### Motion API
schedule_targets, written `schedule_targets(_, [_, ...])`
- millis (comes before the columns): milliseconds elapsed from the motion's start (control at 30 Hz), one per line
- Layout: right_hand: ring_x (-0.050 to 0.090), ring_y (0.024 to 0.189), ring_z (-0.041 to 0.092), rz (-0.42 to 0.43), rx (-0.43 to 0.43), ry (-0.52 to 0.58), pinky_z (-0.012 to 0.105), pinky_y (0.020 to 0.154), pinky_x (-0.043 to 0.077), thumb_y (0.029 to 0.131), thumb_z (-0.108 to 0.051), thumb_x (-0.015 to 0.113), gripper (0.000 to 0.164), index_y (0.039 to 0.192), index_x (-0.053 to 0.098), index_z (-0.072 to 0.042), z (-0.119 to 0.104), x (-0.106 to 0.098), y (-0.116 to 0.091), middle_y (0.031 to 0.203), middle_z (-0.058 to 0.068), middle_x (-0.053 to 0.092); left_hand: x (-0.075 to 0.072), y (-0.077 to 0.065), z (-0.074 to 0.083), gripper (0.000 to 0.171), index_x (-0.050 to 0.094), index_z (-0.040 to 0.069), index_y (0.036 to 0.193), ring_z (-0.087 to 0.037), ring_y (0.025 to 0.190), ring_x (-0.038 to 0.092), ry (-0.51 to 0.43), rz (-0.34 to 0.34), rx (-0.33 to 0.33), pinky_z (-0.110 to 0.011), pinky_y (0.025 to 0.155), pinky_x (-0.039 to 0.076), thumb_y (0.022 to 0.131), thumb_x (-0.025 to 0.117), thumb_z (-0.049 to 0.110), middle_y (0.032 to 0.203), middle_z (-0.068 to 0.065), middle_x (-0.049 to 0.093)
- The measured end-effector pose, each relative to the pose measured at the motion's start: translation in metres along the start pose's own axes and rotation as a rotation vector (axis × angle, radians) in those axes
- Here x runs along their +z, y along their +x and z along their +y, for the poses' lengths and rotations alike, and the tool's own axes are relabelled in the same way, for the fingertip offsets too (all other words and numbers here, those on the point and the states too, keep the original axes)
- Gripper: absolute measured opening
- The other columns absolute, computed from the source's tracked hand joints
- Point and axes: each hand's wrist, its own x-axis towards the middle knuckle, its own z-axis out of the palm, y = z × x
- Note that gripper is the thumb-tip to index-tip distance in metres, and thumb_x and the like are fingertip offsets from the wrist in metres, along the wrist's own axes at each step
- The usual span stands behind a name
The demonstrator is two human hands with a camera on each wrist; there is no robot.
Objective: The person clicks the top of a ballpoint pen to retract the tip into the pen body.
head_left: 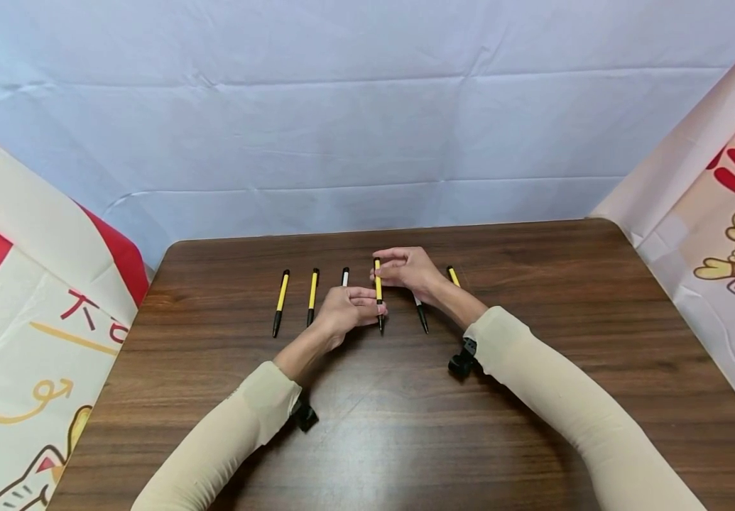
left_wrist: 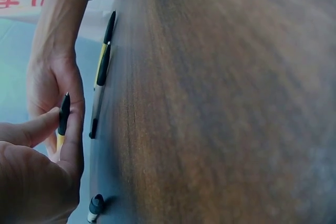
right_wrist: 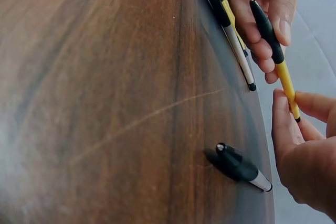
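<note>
Both hands hold one yellow pen [head_left: 378,282] with a black tip section, clear of the table in the wrist views. My left hand [head_left: 344,312] pinches its black grip between thumb and fingers, and the tip points toward me. The far end is between the thumb and fingers of my right hand [head_left: 410,270]. Under the right hand lies a white pen with a black grip [right_wrist: 239,166], partly covered in the head view. Another white pen [head_left: 345,277] lies beyond the left hand, its lower part hidden.
Two yellow pens, the outer one [head_left: 282,294] and the inner one [head_left: 312,287], lie side by side left of the left hand. Another yellow pen [head_left: 453,276] shows partly behind the right wrist. All rest on the brown wooden table [head_left: 533,284], with a pale cloth [head_left: 367,142] hanging behind.
</note>
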Motion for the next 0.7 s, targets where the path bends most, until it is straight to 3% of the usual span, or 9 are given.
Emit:
schedule_targets(333, [0.079, 0.094, 0.022, -0.02, 0.008, 0.026, 0.038, 0.09, 0.062, 0.097, 0.007, 0.072, 0.056, 0.15, 0.054, 0.005, 0.0017, -0.0006, 0.0008, 0.101, 0.015, 0.08, 0.001, 0.0035, -0.0018, 0.036, 0.062, -0.017, 0.132, -0.017, 0.089, 0.077, -0.026, 0.006, 0.01, -0.035, 0.088, 0.063, 0.097, 0.07, -0.009, 0.123, -0.034, 0.07])
schedule_targets(700, [0.079, 0.098, 0.025, -0.012, -0.034, -0.042, 0.041, 0.094, 0.061, 0.098, 0.005, 0.071, 0.051, 0.147, 0.057, 0.005, 0.0014, -0.0031, -0.0001, 0.106, 0.019, 0.079, 0.0023, 0.003, -0.0009, 0.037, 0.061, -0.017, 0.133, -0.019, 0.09, 0.078, -0.031, 0.009, 0.011, -0.034, 0.088, 0.063, 0.098, 0.069, -0.01, 0.123, -0.034, 0.07])
